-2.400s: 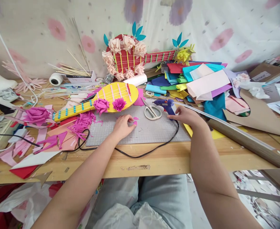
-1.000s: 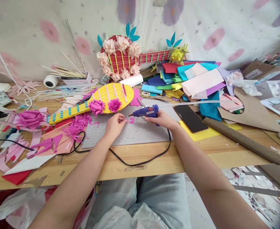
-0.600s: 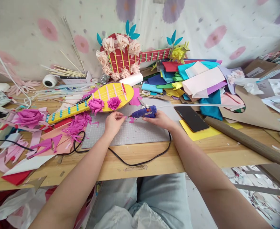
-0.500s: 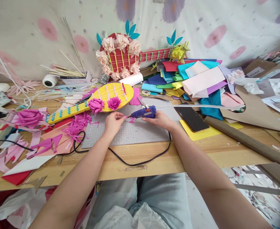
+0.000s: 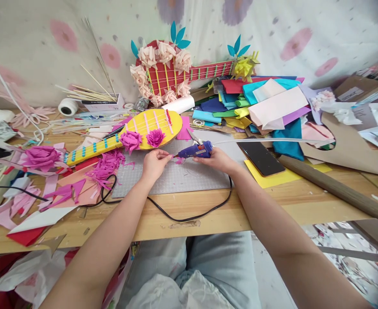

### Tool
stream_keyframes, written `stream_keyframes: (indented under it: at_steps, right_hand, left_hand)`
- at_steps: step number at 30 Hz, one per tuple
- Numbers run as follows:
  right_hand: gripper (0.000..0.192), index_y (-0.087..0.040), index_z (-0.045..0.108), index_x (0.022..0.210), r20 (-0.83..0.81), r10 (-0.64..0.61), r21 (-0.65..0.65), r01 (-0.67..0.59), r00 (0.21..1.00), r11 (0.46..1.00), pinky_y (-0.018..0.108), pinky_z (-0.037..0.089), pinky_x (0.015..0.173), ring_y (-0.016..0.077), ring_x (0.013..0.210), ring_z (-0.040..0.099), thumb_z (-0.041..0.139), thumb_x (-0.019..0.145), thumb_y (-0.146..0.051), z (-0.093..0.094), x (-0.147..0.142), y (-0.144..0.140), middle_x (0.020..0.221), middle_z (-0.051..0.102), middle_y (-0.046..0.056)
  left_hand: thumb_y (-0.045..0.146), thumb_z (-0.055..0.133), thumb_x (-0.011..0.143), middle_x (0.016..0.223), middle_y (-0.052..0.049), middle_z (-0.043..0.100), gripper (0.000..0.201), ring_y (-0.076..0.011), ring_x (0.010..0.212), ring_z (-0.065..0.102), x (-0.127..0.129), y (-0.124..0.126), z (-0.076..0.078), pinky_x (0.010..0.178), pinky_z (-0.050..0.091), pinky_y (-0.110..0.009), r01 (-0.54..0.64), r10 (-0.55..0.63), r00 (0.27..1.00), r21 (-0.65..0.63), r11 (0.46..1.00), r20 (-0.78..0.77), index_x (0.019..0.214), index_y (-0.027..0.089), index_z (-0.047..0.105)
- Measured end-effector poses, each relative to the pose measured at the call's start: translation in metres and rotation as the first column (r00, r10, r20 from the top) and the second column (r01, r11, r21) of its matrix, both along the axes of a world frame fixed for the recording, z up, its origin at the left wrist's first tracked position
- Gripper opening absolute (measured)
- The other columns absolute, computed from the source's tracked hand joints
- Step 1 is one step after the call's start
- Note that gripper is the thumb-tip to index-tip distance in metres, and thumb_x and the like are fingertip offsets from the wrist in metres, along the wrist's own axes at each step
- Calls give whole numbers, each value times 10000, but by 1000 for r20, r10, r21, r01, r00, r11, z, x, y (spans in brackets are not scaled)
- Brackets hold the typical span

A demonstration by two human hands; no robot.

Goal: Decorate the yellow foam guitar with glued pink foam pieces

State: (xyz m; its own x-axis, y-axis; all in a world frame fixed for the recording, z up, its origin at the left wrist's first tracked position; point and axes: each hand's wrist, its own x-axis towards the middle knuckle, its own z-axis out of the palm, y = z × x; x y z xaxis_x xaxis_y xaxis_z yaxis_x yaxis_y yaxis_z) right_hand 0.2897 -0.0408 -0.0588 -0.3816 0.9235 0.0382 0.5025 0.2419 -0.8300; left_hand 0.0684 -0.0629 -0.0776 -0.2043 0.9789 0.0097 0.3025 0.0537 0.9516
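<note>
My right hand [image 5: 210, 161] is closed around a blue hot glue gun [image 5: 193, 150], its nozzle pointing left and a long clear glue stick [image 5: 266, 140] coming out of its back. Close to the nozzle, my left hand [image 5: 155, 163] is pinched shut; whatever lies between the fingertips is too small to make out. Small magenta scraps [image 5: 179, 160] lie under the nozzle on the grey cutting mat [image 5: 192, 180]. Just behind my left hand rests a yellow paper guitar [image 5: 172, 124] with a magenta paper flower [image 5: 155, 137] and a second one beside it.
A red guitar [image 5: 158, 81] with pale paper flowers leans at the back. Scissors [image 5: 195, 136] lie behind the glue gun. Rightward are a phone [image 5: 262, 158], a wooden stick [image 5: 333, 186] and stacked coloured paper [image 5: 277, 105]. A black cord [image 5: 189, 219] loops near the front edge.
The whole view has shifted slightly. Both hands keep nearly the same pose, with the glue gun's nozzle still beside my left fingertips.
</note>
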Motion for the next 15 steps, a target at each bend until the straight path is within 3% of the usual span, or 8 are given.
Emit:
stream_keyframes:
  at_steps: [15]
  right_hand:
    - [297, -190, 665, 878, -87, -34, -34, 32, 996, 999, 360, 482, 781, 198, 811, 630, 696, 653, -380, 0, -2, 0, 878, 700, 29]
  left_hand:
    - [273, 697, 640, 599, -13, 642, 162, -103, 507, 536, 1, 0, -1, 528, 403, -232, 25, -25, 999, 0, 1000, 33, 701, 156, 604]
